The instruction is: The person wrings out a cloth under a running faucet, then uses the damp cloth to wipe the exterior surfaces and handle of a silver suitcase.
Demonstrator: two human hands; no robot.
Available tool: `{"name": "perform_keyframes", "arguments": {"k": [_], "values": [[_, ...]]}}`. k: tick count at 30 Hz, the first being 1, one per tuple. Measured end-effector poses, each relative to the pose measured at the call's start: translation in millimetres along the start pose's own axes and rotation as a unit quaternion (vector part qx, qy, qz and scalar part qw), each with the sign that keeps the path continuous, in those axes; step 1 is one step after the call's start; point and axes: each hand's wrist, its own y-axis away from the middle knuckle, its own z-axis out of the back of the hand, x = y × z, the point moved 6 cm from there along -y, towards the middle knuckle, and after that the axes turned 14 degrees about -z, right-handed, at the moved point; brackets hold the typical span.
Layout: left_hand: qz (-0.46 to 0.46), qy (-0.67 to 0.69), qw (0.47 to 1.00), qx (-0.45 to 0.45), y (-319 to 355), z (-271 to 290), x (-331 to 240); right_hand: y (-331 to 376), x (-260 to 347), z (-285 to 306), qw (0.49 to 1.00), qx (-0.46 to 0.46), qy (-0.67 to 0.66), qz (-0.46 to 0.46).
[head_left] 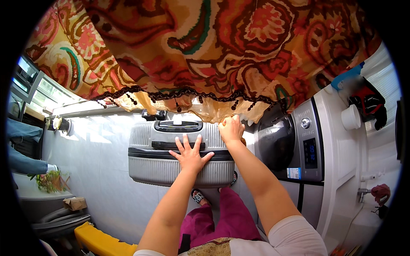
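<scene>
- Head view looked down on a grey ribbed hard-shell suitcase (pixel 181 158) standing on the pale tiled floor (pixel 102 170), just left of a silver front-loading washing machine (pixel 294 145).
- Left hand (pixel 189 154) lay flat on the suitcase shell, fingers spread wide, grasping nothing.
- Right hand (pixel 231 128) was closed at the case's upper right corner, beside the cloth's hem; what it gripped, I could not tell.
- A large orange-and-red paisley cloth with dark beaded trim (pixel 205 47) hung overhead, its hem dipping behind the case.
- A sandalled foot (pixel 198 197) and magenta trousers (pixel 222 217) showed below.
- A yellow plastic tub (pixel 100 241) sat at lower left.
</scene>
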Motion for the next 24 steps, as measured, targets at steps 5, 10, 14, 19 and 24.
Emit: {"name": "perform_keyframes", "arguments": {"k": [5,10,14,19,24], "values": [[0.012,0.009,1.000,0.001,1.0,-0.6,4.9,36.1,-13.2,-0.2,0.997,0.076,0.034,0.007],[-0.015,0.002,1.000,-0.026,4.9,-1.9,2.9,34.1,-14.3,1.8,0.997,0.000,0.003,0.074],[-0.010,-0.002,0.999,-0.034,-2.4,-4.5,-2.0,10.9,-11.0,-2.4,0.999,-0.030,-0.009,0.018],[0.005,0.004,1.000,-0.024,0.9,-7.2,7.2,59.0,-24.2,3.7,0.993,0.034,0.002,0.110],[-0.018,-0.004,0.999,-0.049,1.4,-6.2,-1.4,25.7,-19.4,7.1,0.993,-0.042,-0.020,0.111]]}}
